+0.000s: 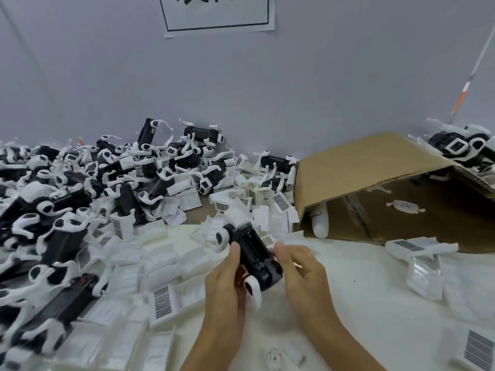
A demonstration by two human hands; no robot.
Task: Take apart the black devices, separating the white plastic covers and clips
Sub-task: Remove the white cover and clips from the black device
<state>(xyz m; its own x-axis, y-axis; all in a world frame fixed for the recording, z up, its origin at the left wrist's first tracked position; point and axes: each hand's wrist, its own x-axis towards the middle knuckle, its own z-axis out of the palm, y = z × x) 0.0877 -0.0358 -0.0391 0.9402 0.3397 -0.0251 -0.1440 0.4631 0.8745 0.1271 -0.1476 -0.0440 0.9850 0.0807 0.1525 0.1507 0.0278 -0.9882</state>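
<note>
two bare hands in view, left hand (225, 285) and right hand (302, 274), both forearms bare to the frame edge. no gloves, rings, watch or wristband showing. nails short, unpainted. no sleeve visible.

White-covered table (348, 285) carries a cardboard box (375, 167) tipped on its side. Left of box: heap of black devices (80, 199), then loose white covers (160, 253) spread nearer.

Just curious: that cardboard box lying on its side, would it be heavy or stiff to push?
Probably light: the cardboard box looks almost empty, a few white parts inside. Likely floppy: its flap sags. It would probably slide on the white table.
</note>
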